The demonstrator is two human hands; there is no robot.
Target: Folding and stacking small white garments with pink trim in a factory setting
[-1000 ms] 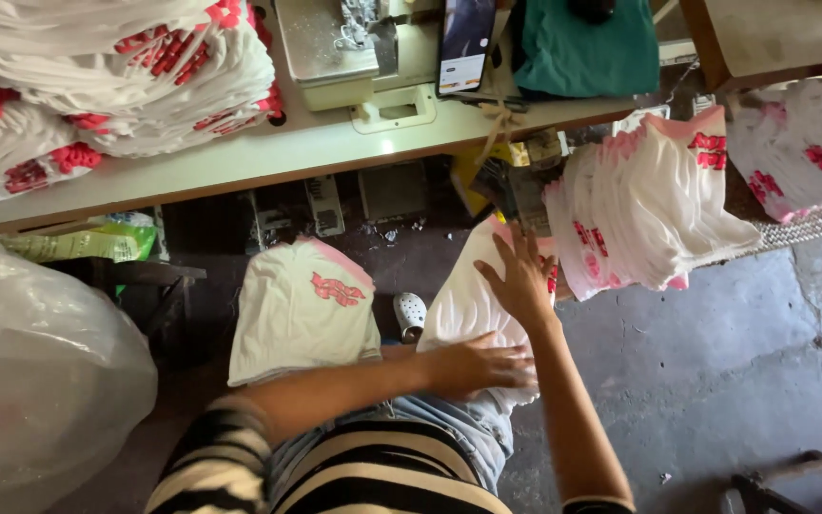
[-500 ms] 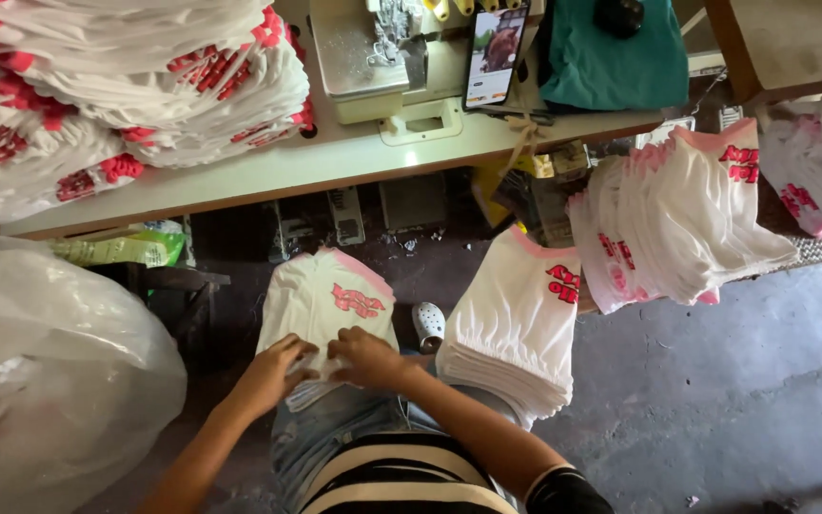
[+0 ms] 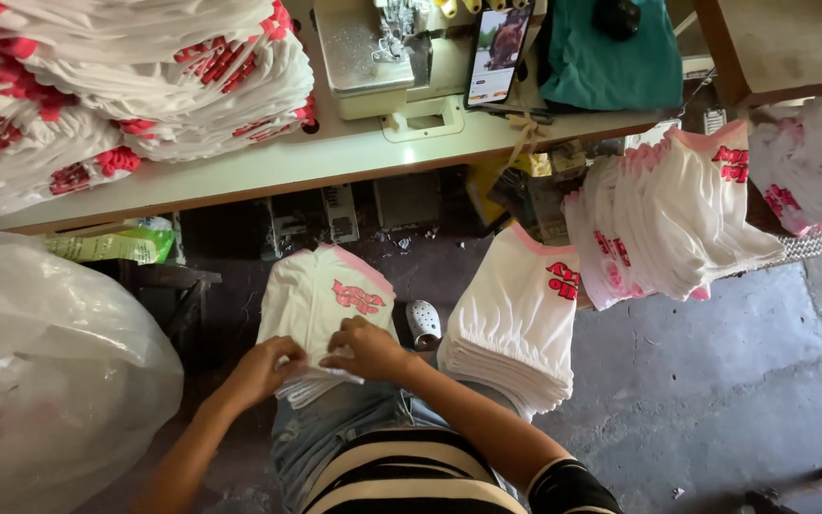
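nearby, both hands, left hand [image 3: 261, 369] and right hand [image 3: 368, 348], gripping lap garment stack [image 3: 321, 305], second stack [image 3: 516, 324] beside

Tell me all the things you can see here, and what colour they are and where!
small shirt stack: one, white with pink trim, on the lap
bigger shirt stack: one, white, right knee
hanging shirts: one bunch, white, right
shirt heaps: several, white and red, on the table
sewing machine: one, cream, table
phone: one, dark, table
green cloth: one, table
plastic bag: one, clear, left
shoe: one, white, floor
left hand, right hand: on the small stack
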